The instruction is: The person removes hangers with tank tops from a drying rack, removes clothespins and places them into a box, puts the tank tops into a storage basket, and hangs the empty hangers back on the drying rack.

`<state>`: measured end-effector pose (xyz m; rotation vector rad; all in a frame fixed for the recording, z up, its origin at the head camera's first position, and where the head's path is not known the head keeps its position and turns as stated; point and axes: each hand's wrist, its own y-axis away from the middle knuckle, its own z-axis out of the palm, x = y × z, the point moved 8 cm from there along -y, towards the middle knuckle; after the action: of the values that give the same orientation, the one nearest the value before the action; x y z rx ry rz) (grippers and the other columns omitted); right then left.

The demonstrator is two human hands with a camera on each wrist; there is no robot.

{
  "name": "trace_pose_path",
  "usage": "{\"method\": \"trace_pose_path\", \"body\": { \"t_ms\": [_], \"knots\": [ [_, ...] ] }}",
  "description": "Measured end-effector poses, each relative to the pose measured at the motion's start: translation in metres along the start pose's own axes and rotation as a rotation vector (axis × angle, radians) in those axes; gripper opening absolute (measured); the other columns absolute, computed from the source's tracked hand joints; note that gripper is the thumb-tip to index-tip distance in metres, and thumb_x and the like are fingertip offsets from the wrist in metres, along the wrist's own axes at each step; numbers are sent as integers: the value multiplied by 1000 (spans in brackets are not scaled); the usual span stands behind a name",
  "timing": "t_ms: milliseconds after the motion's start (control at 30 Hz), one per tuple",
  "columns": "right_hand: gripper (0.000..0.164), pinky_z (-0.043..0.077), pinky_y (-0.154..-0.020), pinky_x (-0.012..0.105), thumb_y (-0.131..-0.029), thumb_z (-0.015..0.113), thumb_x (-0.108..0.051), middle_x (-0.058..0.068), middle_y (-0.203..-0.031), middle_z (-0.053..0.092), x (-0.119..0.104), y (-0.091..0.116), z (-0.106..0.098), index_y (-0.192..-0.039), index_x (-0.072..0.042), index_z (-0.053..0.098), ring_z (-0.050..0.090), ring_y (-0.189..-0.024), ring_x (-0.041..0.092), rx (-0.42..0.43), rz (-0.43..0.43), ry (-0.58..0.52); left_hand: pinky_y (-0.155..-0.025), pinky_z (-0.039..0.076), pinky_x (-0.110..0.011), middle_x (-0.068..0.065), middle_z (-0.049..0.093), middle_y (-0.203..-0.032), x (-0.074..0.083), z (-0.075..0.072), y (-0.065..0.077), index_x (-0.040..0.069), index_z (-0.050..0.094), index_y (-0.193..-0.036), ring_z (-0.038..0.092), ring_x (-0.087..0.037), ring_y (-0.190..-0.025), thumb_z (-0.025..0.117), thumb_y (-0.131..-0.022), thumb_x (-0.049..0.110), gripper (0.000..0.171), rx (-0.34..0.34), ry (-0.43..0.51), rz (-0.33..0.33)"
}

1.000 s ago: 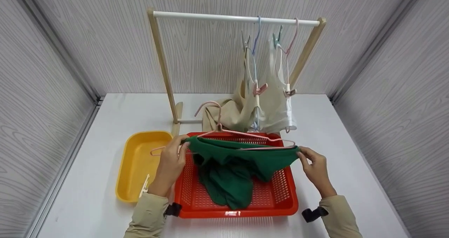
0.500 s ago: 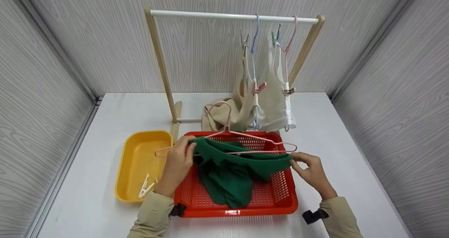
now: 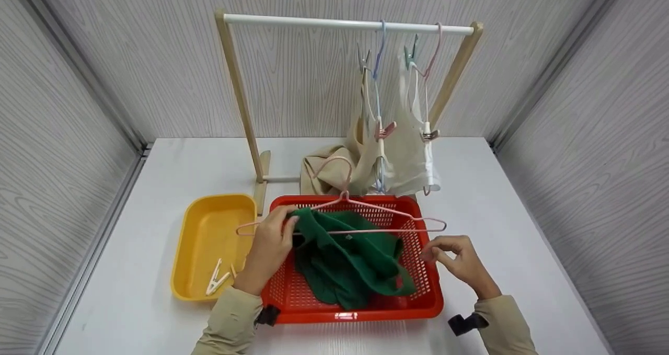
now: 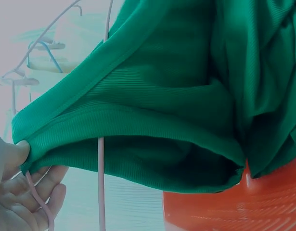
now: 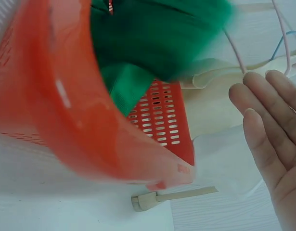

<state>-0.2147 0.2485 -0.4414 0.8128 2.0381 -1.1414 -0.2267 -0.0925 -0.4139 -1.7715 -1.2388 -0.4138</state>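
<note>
A green tank top [image 3: 345, 255] hangs from my left hand [image 3: 269, 245], its lower part lying in the red basket [image 3: 387, 314]. My left thumb and fingers pinch one shoulder of it together with a pink hanger [image 3: 387, 231]. In the left wrist view, the hanger passes through the ribbed openings of the cloth. The hanger's right arm is bare, and the right part of the top droops into the basket. Near the basket's right rim, my right hand [image 3: 460, 258] holds nothing. Its extended fingers [image 5: 265, 103] show in the right wrist view, apart from the cloth.
A yellow tray [image 3: 209, 240] with white clothespins [image 3: 216, 279] stands left of the basket. Behind is a rack with a white rail [image 3: 303, 22]. Pale garments [image 3: 407, 161] hang at its right on blue and pink hangers with clips; beige cloth [image 3: 326, 174] trails onto the table.
My right hand has let go of the green top, whose right side has dropped into the basket. My left hand and the hanger have shifted slightly right.
</note>
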Motion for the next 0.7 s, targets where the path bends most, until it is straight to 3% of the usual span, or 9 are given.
{"method": "trace_pose_path", "body": {
  "t_ms": [233, 433, 567, 700],
  "knots": [
    [18, 56, -62, 14, -82, 54, 20, 14, -72, 70, -8, -4, -10, -82, 8, 68, 68, -67, 3, 111, -1, 19, -91, 56, -38, -12, 66, -104, -1, 6, 2, 1, 61, -110, 60, -20, -90, 56, -96, 8, 16, -28, -19, 27],
    [18, 55, -65, 12, -79, 55, 24, -4, -79, 74, -17, -7, -22, -83, 11, 66, 68, -71, 0, 207, -81, 31, -91, 56, -38, -12, 66, -104, 0, 6, 3, 1, 62, -109, 62, -21, -90, 56, -96, 8, 17, -24, -19, 28],
    [13, 56, -71, 12, -80, 57, 22, -18, -87, 72, -17, -9, -30, -85, 13, 65, 68, -78, -4, 264, -66, 70, -92, 56, -38, -12, 67, -104, 1, 6, 3, 0, 62, -110, 62, -21, -91, 56, -96, 7, 17, -26, -22, 25],
    [14, 55, -82, 12, -79, 59, 22, -18, -94, 72, -18, -10, -36, -90, 14, 65, 68, -88, -3, 319, -60, 107, -94, 55, -39, -12, 67, -105, 0, 7, 3, 0, 62, -111, 62, -21, -92, 55, -96, 8, 18, -46, -20, 13]
  ]
}}
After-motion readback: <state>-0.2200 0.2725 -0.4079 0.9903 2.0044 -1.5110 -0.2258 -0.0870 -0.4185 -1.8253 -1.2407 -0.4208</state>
